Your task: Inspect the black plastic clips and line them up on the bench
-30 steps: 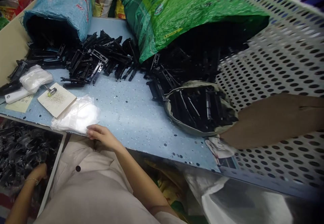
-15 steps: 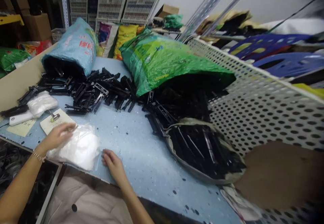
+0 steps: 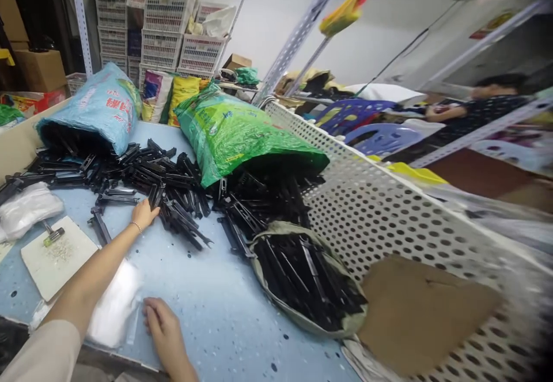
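Observation:
My left hand (image 3: 144,214) reaches forward to the near edge of a heap of long black plastic parts (image 3: 142,169), its fingers closed around one of them; the fingertips are partly hidden. Low in the view, my right hand (image 3: 164,330) rests on the blue tabletop (image 3: 224,295) with loosely bent fingers and nothing in them. Beside it lies a stack of clear plastic bags (image 3: 114,307), partly covered by my left forearm. A pale square board (image 3: 64,261) is to the left, with a small hammer (image 3: 53,235) at its top edge.
A blue sack (image 3: 93,108) and a green sack (image 3: 250,134) lie open, spilling black parts. An open cloth bag (image 3: 358,321) of black parts sits at right, near brown cardboard (image 3: 423,313) and a white perforated panel (image 3: 345,215). A person (image 3: 488,108) sits beyond.
My left hand has moved from the plastic bags forward to the black parts, several of which now lie nearer me. My right hand stays near the bags. The view has shifted right and up.

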`<state>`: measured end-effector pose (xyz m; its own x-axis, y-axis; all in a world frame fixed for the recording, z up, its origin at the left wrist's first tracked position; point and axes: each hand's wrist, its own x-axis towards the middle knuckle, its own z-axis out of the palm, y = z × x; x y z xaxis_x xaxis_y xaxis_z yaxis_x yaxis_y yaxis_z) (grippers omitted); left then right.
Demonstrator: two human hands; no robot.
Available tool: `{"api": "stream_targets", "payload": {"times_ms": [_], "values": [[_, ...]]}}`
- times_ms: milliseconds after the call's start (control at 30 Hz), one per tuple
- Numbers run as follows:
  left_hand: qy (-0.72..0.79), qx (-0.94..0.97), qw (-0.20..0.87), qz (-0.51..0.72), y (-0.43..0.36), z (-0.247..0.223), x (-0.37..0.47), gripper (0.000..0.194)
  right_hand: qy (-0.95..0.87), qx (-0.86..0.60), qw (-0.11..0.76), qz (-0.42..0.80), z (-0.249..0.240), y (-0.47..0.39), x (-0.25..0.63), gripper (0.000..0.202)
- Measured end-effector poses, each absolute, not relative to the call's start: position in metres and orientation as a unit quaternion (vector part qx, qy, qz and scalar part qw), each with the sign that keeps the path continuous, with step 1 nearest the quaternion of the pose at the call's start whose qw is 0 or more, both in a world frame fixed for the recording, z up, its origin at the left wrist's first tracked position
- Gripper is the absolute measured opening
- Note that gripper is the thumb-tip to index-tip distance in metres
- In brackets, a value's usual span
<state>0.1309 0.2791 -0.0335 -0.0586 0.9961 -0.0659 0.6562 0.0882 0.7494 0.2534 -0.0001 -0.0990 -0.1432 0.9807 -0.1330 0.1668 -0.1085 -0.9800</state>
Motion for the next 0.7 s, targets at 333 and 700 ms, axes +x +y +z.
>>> {"api": "stream_targets", "payload": {"times_ms": [333, 700], "values": [[0.377, 0.489, 0.700, 0.359, 0.168, 0.034, 0.118, 0.058, -0.378, -0.484, 0.519, 0.594, -0.040, 0.050, 0.287, 0.055], [0.392, 0.455, 0.701, 0.385, 0.056, 0.025, 0.095, 0.065, -0.471, -0.428, 0.513, 0.576, 0.028, 0.077, 0.273, 0.037]]}}
